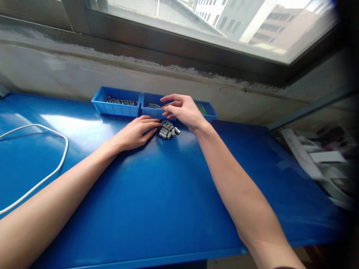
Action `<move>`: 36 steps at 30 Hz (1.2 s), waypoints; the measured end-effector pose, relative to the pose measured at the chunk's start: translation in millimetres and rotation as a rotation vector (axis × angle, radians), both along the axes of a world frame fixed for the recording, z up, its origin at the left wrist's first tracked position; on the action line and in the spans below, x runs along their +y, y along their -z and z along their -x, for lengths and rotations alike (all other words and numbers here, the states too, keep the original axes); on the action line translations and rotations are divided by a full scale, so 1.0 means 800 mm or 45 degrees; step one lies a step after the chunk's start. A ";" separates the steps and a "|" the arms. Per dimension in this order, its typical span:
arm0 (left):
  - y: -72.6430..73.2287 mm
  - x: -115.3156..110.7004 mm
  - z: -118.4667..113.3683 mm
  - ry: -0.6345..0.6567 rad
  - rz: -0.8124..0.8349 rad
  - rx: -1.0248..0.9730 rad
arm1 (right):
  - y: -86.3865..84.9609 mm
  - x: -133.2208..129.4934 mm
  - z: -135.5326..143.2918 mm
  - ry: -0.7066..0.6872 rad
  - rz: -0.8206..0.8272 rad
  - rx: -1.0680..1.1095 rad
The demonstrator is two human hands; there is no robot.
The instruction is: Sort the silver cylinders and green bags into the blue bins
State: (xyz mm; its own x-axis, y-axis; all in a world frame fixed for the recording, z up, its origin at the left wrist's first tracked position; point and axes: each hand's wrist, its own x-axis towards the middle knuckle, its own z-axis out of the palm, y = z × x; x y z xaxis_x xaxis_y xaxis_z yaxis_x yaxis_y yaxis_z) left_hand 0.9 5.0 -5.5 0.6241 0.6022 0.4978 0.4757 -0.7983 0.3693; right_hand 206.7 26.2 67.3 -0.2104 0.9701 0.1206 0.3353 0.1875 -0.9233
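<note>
A small heap of short grey metal cylinders (167, 129) lies on the blue tabletop (157, 201). My left hand (137, 132) rests on the table at the heap's left side, fingers stretched toward it and thumb apart. Above and right of the heap hovers my right hand (183, 110), its fingers spread and slightly bent, with nothing visible in them. It is in front of the middle blue bin (148, 112), hiding part of it. Similar grey pieces (153, 106) lie inside that bin.
The left blue bin (112, 108) holds many small dark metal parts (120, 101). A right-hand blue bin (211, 116) contains something green (201, 108). A white cable (66, 149) loops across the table's left. Behind the bins are a wall (70, 74) and window; blurred clutter (328, 157) stands at right.
</note>
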 end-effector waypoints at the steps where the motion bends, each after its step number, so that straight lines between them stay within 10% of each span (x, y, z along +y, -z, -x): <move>1: 0.001 0.000 0.000 0.001 -0.012 0.029 | 0.000 0.000 0.000 -0.004 0.001 -0.007; 20: 0.000 0.001 0.004 -0.356 0.195 -0.523 | 0.005 -0.003 0.007 -0.127 0.059 -0.031; 36: -0.011 -0.001 0.006 -0.244 0.497 -0.951 | 0.006 -0.009 0.008 -0.429 0.119 -0.118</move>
State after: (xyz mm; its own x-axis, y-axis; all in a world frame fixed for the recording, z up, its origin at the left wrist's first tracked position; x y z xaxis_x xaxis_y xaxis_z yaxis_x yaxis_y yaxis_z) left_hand -4.0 4.1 3.2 0.0855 0.8769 0.4730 0.1124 -0.4802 0.8700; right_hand 200.5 19.1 62.6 -0.5262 0.8503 0.0004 0.3518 0.2181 -0.9103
